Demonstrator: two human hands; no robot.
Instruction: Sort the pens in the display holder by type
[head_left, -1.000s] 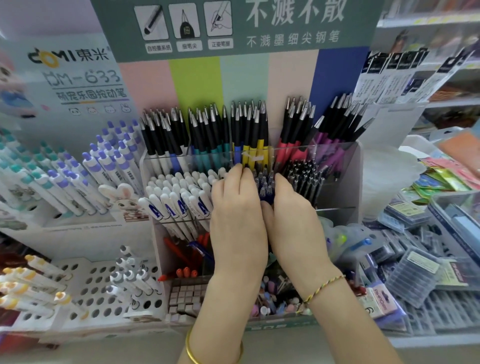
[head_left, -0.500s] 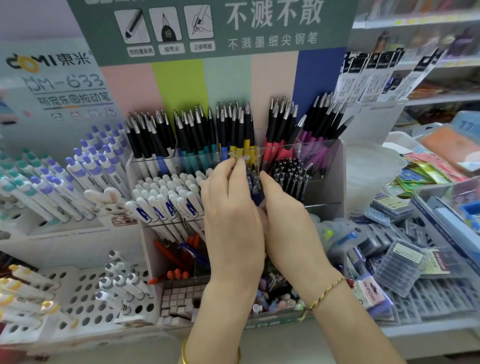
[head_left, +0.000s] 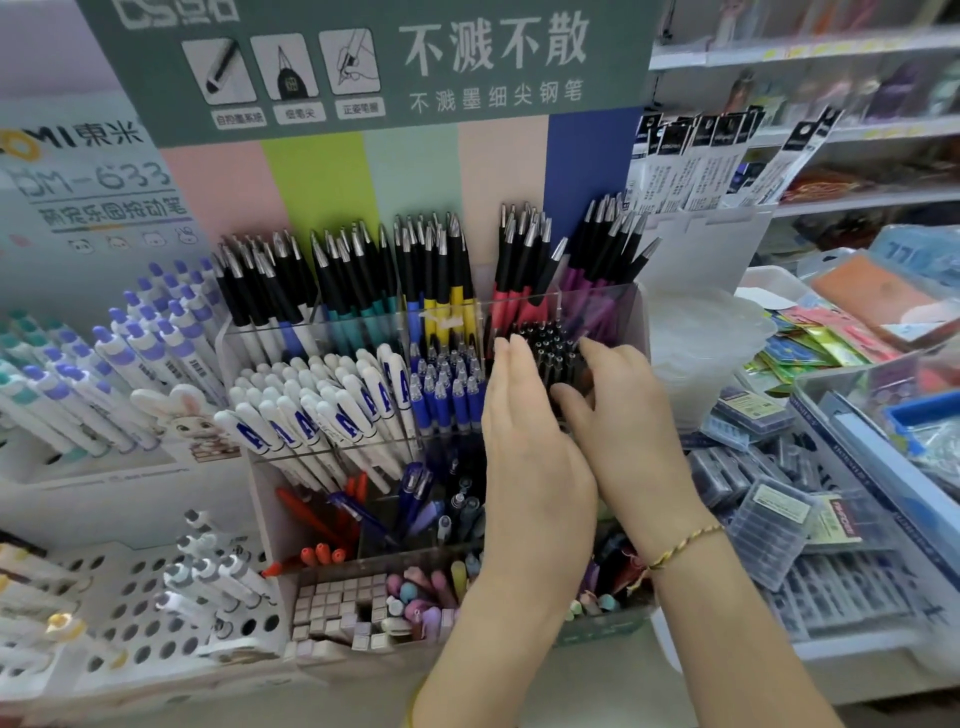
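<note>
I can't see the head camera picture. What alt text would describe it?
Two bare hands reach into a clear tiered pen display holder, cupped on either side of a cluster of black pens in its middle row. Blue pens and white pens fill the compartments to the left, with black-capped pens standing in the back row.

The tiered clear acrylic display holder (head_left: 597, 301) looks glossy and smooth; the black-barrelled pens with silvery metal tips (head_left: 524, 249) appear matt (tips shiny); the white perforated plastic rack (head_left: 135, 613) looks smooth.
</note>
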